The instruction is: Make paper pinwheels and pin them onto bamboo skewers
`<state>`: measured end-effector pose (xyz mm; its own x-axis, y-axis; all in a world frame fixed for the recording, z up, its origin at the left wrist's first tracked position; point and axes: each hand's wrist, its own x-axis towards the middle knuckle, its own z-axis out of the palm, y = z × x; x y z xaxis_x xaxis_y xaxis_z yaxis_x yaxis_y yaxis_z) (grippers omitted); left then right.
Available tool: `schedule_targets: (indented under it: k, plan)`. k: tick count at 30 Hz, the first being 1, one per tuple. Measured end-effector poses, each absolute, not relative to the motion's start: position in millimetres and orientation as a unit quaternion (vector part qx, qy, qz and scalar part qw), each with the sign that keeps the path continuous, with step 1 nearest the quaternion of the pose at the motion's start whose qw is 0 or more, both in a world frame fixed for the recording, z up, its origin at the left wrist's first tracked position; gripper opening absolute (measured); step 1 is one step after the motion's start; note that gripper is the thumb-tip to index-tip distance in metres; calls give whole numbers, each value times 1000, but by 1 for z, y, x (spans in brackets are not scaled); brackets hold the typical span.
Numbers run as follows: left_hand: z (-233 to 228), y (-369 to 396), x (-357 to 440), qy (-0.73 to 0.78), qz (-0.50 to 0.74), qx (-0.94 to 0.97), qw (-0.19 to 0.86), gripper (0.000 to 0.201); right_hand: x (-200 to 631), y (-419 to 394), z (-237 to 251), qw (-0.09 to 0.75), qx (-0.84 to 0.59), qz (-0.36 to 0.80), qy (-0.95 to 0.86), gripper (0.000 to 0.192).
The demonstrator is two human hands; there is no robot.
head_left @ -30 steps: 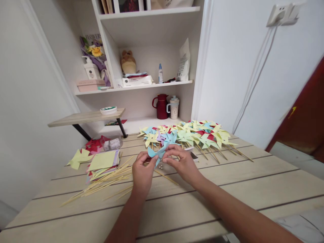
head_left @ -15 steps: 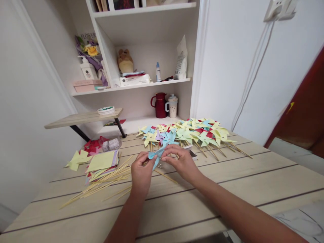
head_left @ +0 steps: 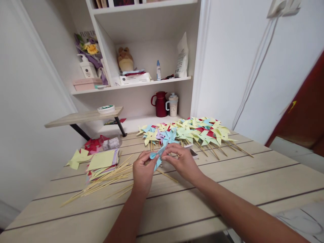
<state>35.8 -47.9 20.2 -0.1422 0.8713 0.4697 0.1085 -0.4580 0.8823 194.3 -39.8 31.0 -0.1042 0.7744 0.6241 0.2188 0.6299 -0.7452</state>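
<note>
centrally, over a pale wooden table (head_left: 227,189) made of long planks with dark seams, the left hand (head_left: 143,172) and the right hand (head_left: 183,162) meet around a blue paper pinwheel (head_left: 156,157); the fingers of both are pinched on its folded flaps, holding it just above the planks. a wooden skewer (head_left: 167,176) lies on the table beneath the hands, and whether it is joined to the pinwheel cannot be told.

to the left lie a loose bundle of skewers (head_left: 101,185) and a stack of coloured paper squares (head_left: 102,162), yellow on top. behind the hands a heap of finished pinwheels (head_left: 194,133) in yellow, green, blue and red spreads across the far edge, their sticks pointing toward the person.

beyond the table a white shelf unit (head_left: 141,84) stands against the wall. on it are a dark red jug (head_left: 160,104), a speckled cup (head_left: 173,105), a plush toy (head_left: 125,59), a white pouch (head_left: 182,57) and a pump bottle (head_left: 86,69). a small wooden side shelf (head_left: 83,118) juts out on the left. white cables (head_left: 253,74) hang down the right wall.
</note>
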Motion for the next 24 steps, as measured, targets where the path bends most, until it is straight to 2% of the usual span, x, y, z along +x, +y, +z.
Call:
schedule_targets:
  k: [10, 19, 24]
  plan:
    - [21, -49, 38, 412, 629, 588, 298, 14, 193, -39, 30, 565, -360, 230, -706, 8]
    - [12, -44, 40, 412, 633, 537, 375, 19, 193, -42, 33, 557, -373, 242, -701, 10]
    - [13, -46, 43, 406, 653, 517, 375, 20, 190, -44, 33, 575, -382, 253, -678, 8]
